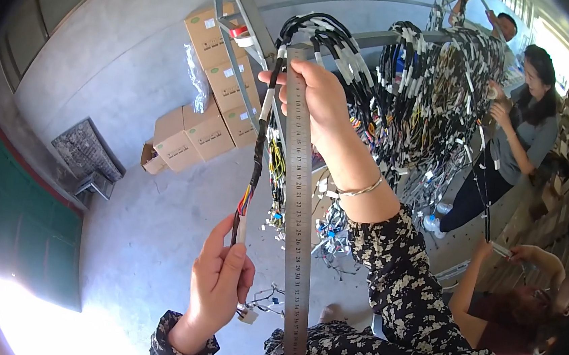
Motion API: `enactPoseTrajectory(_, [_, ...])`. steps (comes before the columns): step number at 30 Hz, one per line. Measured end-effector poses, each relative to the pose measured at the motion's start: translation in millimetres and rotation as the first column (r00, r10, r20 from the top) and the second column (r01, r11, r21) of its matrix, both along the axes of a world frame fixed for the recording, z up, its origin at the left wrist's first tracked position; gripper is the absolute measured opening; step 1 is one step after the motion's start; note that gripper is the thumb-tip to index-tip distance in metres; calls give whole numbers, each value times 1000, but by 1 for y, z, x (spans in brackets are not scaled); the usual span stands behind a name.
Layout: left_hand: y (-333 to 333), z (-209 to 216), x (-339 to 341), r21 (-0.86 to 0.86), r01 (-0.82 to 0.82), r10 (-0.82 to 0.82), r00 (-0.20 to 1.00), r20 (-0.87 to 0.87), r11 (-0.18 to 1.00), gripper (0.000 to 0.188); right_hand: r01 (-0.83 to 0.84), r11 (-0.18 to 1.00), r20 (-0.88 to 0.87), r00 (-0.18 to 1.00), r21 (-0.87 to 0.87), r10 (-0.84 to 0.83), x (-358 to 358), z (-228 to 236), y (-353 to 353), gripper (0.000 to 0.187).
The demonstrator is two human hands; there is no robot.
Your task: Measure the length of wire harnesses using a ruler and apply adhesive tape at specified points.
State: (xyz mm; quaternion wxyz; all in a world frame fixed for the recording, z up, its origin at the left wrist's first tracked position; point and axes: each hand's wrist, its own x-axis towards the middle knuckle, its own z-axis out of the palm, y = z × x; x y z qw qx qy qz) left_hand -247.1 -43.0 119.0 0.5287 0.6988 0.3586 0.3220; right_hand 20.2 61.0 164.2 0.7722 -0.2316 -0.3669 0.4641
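My right hand (318,99) is closed around the upper part of a long steel ruler (296,226), which hangs down in front of me; its fingers also reach the black-taped wiring harness (261,138) beside it. Lower down, my left hand (218,280) pinches the same harness at a white sleeve, just under a stretch of bare coloured wires (244,200). A white connector (247,316) dangles below that hand. Above, the harness loops over a metal rack bar with other black cables (325,25).
Many bundled harnesses (441,90) hang from the rack on the right. A person in grey (535,132) and another person (524,300) handle cables there. Cardboard boxes (201,129) stack against the wall, near the metal frame (244,18) holding tape rolls (241,35).
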Motion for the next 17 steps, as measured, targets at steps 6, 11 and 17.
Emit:
enactPoseTrajectory(6, [-4, -4, 4, 44, 5, -6, 1000, 27, 999, 47, -3, 1000, 34, 999, -15, 3, -4, 1, 1, 23])
enactPoseTrajectory(11, [-5, -2, 7, 53, 20, -21, 1000, 17, 998, 46, 12, 1000, 56, 998, -17, -11, 1, -1, 2, 23])
enactPoseTrajectory(17, [-3, -6, 10, 32, 42, -43, 998, 45, 999, 49, 18, 999, 84, 996, -35, -15, 5, -4, 7, 23])
